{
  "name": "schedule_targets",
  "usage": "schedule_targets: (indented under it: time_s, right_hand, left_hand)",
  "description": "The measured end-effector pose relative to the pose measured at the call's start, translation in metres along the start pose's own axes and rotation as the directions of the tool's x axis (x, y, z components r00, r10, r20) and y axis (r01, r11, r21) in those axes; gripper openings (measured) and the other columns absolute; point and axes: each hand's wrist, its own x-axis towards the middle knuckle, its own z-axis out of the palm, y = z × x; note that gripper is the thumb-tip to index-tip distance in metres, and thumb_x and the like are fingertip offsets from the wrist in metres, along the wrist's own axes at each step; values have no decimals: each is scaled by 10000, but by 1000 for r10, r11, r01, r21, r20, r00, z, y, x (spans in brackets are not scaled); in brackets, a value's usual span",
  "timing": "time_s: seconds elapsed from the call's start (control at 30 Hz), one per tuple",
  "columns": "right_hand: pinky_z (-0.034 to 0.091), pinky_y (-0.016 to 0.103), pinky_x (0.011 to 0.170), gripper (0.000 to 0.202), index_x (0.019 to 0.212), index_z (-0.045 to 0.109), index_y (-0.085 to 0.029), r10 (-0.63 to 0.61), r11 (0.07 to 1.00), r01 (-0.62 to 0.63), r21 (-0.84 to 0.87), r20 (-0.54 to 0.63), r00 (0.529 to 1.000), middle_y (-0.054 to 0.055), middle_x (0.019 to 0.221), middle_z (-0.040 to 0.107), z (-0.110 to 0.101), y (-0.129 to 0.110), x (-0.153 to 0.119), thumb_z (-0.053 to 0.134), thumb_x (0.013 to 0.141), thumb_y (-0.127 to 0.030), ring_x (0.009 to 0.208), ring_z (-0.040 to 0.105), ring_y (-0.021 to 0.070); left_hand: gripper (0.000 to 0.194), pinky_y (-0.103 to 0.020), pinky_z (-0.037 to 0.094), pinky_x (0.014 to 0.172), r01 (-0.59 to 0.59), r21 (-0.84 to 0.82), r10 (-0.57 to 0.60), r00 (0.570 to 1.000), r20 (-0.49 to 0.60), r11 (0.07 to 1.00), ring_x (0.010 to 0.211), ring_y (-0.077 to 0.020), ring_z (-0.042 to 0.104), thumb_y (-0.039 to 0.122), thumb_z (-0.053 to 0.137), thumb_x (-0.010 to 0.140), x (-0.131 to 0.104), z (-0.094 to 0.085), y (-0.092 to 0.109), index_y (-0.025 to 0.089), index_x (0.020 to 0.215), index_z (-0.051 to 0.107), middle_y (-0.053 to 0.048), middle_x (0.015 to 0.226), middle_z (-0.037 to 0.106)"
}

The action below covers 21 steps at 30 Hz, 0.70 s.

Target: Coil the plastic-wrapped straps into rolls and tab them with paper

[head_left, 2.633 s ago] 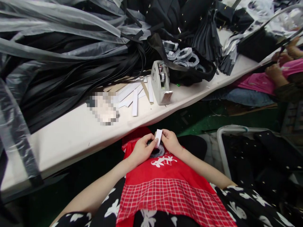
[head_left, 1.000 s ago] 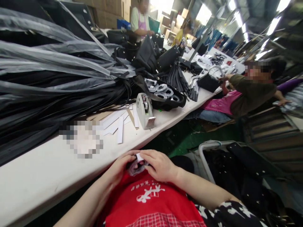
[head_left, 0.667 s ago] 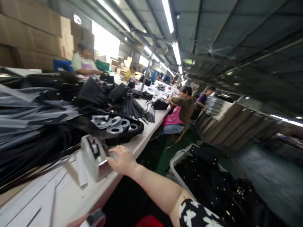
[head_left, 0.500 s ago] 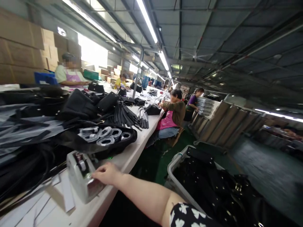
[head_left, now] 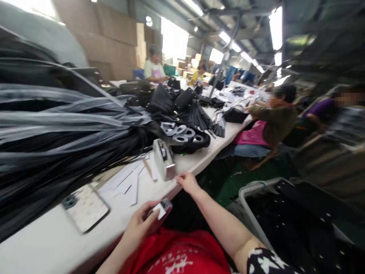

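My left hand (head_left: 142, 220) is closed around a small dark rolled bundle (head_left: 168, 206) with a white patch on it, held over the table's front edge. Close to the near end of a grey tape dispenser (head_left: 164, 163) is my right hand (head_left: 188, 182), its thumb and fingertips pinched together. Whatever is between those fingertips is too small to make out. Behind the dispenser, several plastic-wrapped coils (head_left: 180, 138) lie in a black tray-like piece (head_left: 203, 140). White paper strips (head_left: 135, 186) are scattered left of the dispenser.
A phone (head_left: 87, 209) lies on the white table (head_left: 37, 247) at the left. Long black and grey straps (head_left: 71, 125) are heaped behind it. Black bags (head_left: 161, 99) sit farther back. A grey-rimmed bin (head_left: 251, 213) of black goods stands right; a co-worker (head_left: 259, 133) sits beyond.
The view has swung left and down, bringing my left hand with its bundle into sight. My right hand has drawn back from the dispenser's front, fingers now pinched.
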Motion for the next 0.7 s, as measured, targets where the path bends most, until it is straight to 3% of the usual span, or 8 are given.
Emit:
schedule_targets:
  time_s: [0.1, 0.23, 0.37, 0.7]
  right_hand:
    - [482, 265, 628, 262, 677, 634, -167, 6, 998, -12, 67, 103, 995, 9, 618, 630, -7, 8, -14, 666, 764, -411, 608, 577, 145]
    - [482, 243, 621, 258, 731, 655, -172, -45, 970, -14, 243, 235, 971, 7, 654, 653, -11, -13, -50, 696, 772, -423, 613, 580, 127]
    - [464, 217, 545, 276, 692, 643, -171, 1, 941, -109, 322, 317, 948, -7, 605, 632, -5, -28, -79, 712, 763, -428, 544, 547, 102]
    - [388, 180, 427, 406, 592, 578, -155, 199, 934, -280, 220, 330, 923, -28, 500, 567, 20, -4, -78, 753, 678, -511, 433, 474, 67]
  left_hand:
    - [525, -311, 506, 712, -67, -67, 66, 998, -21, 996, 785, -215, 641, 545, 765, 646, 5, 7, 3, 143, 969, 664, -67, 869, 721]
    - [484, -236, 456, 584, -118, -92, 112, 991, -68, 989, 641, -139, 594, 505, 752, 679, 9, 18, 8, 133, 970, 647, -42, 788, 688]
    - [467, -202, 399, 516, -132, -106, 127, 990, -60, 986, 564, -101, 533, 480, 741, 708, 11, 24, 5, 132, 1000, 632, -12, 728, 640]
    - [412, -203, 412, 514, -140, -105, 128, 985, -115, 985, 568, -104, 532, 455, 707, 733, 14, 23, 1, 134, 986, 654, -12, 744, 647]
